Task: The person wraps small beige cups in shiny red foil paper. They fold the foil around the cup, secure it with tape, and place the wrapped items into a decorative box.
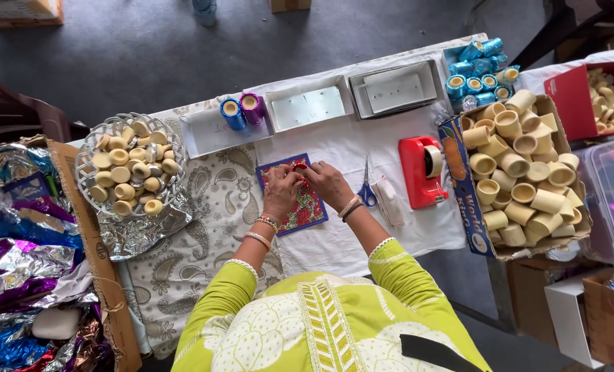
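Red patterned mat [305,207] lies on the desk [362,151]; left hand [281,193] and right hand [328,182] together pinch a small red piece [299,167] over it.

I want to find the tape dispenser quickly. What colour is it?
The tape dispenser is red, seen in the head view, right of the scissors.

A long bench [417,238] under a white cloth [341,148] and a paisley cloth [217,200] stands on a grey floor [148,48] in soft, even light, with dark chairs [17,114] off its far left corner and cardboard boxes [596,317] below its right end.
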